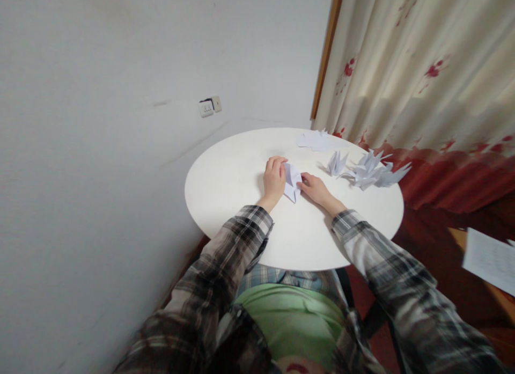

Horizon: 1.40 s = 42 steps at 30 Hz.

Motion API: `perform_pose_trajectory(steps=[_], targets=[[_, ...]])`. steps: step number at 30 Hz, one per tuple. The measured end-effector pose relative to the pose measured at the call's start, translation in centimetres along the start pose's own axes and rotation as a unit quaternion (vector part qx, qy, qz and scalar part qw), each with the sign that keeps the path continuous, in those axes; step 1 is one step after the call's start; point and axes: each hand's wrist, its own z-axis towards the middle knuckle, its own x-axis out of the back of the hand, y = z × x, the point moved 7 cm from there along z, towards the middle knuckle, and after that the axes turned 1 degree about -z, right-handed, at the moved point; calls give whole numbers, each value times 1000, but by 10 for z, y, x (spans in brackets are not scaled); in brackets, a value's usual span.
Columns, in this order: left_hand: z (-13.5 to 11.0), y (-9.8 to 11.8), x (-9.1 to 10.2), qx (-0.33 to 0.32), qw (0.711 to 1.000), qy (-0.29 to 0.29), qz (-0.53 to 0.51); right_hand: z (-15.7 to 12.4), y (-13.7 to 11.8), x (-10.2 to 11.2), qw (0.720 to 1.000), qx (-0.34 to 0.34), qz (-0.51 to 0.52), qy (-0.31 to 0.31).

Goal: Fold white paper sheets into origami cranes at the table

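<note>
A folded white paper [293, 182] sits at the frame's centre, closed under the curled left hand [274, 175] and pinched at its right edge by the right hand [315, 188], apparently to steady it. Paper figures [365, 171] stand right of centre on the round table [225, 189], seemingly leaving working room.

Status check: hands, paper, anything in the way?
Left hand, right hand: both gripping folded sheet. Sheet partly hidden by left hand. Paper shapes on table, off right; nothing visibly in the way.
</note>
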Motion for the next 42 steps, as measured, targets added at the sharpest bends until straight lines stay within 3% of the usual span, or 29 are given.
perform_pose_trajectory(steps=[42], targets=[[0, 4, -3, -7, 1000, -14, -5, 0, 3, 1, 1000, 5, 8, 4]])
